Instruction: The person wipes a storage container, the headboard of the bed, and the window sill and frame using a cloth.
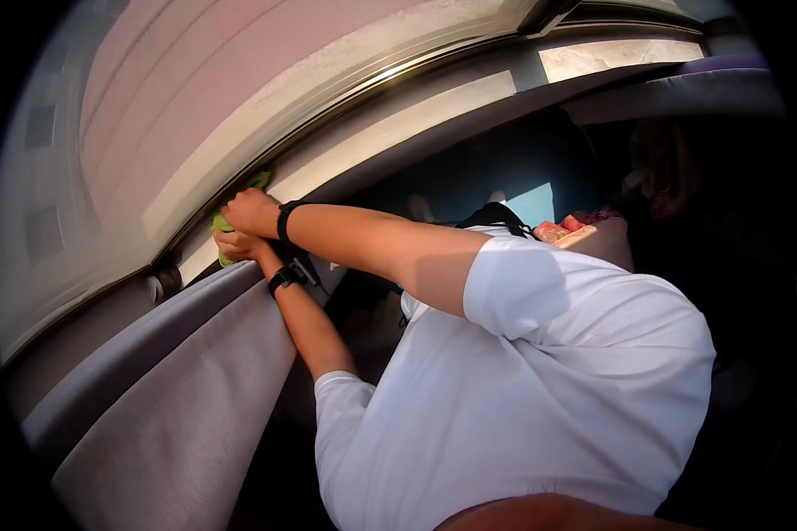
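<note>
A green cloth [222,225] is bunched against the ledge at the lower edge of the window. My right hand [250,212] reaches across my body and is closed over the cloth, with a black band on its wrist. Just below it, my left hand [237,244], with a black watch [285,278] on its wrist, is also closed on the cloth. Green edges stick out above and below the two hands, while most of the cloth is hidden under the fingers.
A large window [195,106] curves along the upper left, with a pale ledge [398,115] beneath it. A grey upholstered seat back [177,389] stands at lower left. Red-patterned items [562,228] lie beside my shirt on the right. The far right is dark.
</note>
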A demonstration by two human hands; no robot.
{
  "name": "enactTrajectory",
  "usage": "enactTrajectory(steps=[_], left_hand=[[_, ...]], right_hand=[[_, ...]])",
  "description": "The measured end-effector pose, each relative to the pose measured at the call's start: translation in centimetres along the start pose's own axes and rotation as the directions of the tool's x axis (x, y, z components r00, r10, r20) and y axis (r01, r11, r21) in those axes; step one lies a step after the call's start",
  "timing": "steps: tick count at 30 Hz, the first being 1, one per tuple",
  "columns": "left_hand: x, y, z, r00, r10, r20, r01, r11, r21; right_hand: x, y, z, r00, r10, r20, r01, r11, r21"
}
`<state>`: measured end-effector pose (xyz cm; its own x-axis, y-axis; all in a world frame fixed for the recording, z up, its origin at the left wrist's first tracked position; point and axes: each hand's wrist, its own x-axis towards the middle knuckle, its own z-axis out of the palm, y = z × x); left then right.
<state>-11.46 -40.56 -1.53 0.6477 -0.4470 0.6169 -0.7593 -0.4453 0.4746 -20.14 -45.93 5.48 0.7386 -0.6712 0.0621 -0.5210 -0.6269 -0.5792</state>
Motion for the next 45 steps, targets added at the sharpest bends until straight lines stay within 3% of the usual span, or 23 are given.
enactTrajectory(steps=[3, 5, 8, 9, 15, 16, 21, 22, 23, 25, 26, 28, 34, 36, 37, 39, 45], left_hand=[[-1.0, -2.0, 0.3, 0.995, -0.102, 0.016, 0.103, 0.989, -0.101], [-1.2, -3.1, 0.9, 0.967, -0.226, 0.121, 0.255, 0.904, -0.344], [-1.6, -4.2, 2.0, 0.992, -0.096, 0.085, 0.119, 0.934, -0.338], [-0.5, 0.2, -0.4, 0.996, -0.028, 0.081, 0.054, 0.942, -0.331], [-1.4, -0.9, 0.4, 0.991, 0.115, 0.07, -0.077, 0.911, -0.406], [0.8, 8.4, -7.1, 0.988, 0.139, 0.071, -0.1, 0.913, -0.396], [1.0, 6.3, -5.8, 0.98, 0.181, 0.087, -0.131, 0.904, -0.407], [1.0, 6.1, -5.1, 0.987, 0.13, 0.094, -0.075, 0.892, -0.446], [3.3, 13.3, -11.7, 0.984, 0.164, 0.074, -0.111, 0.877, -0.468], [4.4, 16.4, -14.6, 0.972, 0.083, 0.222, 0.065, 0.806, -0.588], [4.8, 16.3, -14.4, 0.974, 0.072, 0.216, 0.07, 0.808, -0.585], [5.8, 15.8, -14.9, 0.924, 0.214, 0.317, 0.021, 0.799, -0.601], [6.3, 15.8, -15.4, 0.906, 0.341, 0.252, -0.087, 0.732, -0.676], [6.7, 15.0, -15.1, 0.895, 0.373, 0.246, -0.137, 0.753, -0.643], [6.8, 18.0, -17.3, 0.898, 0.372, 0.236, -0.154, 0.767, -0.623], [7.1, 19.1, -18.2, 0.91, 0.329, 0.253, -0.127, 0.801, -0.585], [7.5, 23.9, -22.1, 0.932, 0.271, 0.239, -0.118, 0.854, -0.507]], right_hand=[[-1.0, -1.6, 0.3, 0.999, 0.026, -0.037, -0.029, 0.997, -0.073], [-1.4, -1.7, 0.2, 0.998, 0.05, -0.042, -0.053, 0.995, -0.083], [-2.0, -1.7, 0.6, 0.995, 0.06, -0.085, -0.069, 0.993, -0.098], [-3.8, -1.9, -4.4, 0.991, 0.077, -0.113, -0.086, 0.994, -0.072], [-2.7, -0.8, -1.4, 0.992, 0.095, -0.079, -0.104, 0.987, -0.121], [-7.3, -3.5, -11.7, 0.99, 0.119, -0.08, -0.125, 0.989, -0.074], [-6.9, -4.8, -10.9, 0.986, 0.14, -0.086, -0.151, 0.977, -0.149], [-6.5, -4.7, -10.5, 0.985, 0.154, -0.075, -0.164, 0.972, -0.171], [-10.3, -7.7, -18.2, 0.979, 0.171, -0.115, -0.19, 0.965, -0.182], [-11.6, -7.8, -20.5, 0.981, 0.147, -0.126, -0.168, 0.97, -0.174], [-11.6, -7.6, -20.3, 0.98, 0.131, -0.148, -0.158, 0.97, -0.186], [-12.0, -8.4, -20.5, 0.978, 0.144, -0.151, -0.174, 0.962, -0.209], [-12.6, -8.8, -19.9, 0.972, 0.144, -0.186, -0.186, 0.953, -0.238], [-12.1, -8.8, -20.0, 0.981, 0.068, -0.182, -0.116, 0.955, -0.271], [-13.9, -9.1, -23.6, 0.982, 0.046, -0.184, -0.093, 0.963, -0.254], [-13.8, -10.3, -25.8, 0.989, 0.145, -0.008, -0.138, 0.926, -0.352], [-16.7, -13.2, -31.3, 0.971, 0.202, -0.127, -0.226, 0.95, -0.215]])
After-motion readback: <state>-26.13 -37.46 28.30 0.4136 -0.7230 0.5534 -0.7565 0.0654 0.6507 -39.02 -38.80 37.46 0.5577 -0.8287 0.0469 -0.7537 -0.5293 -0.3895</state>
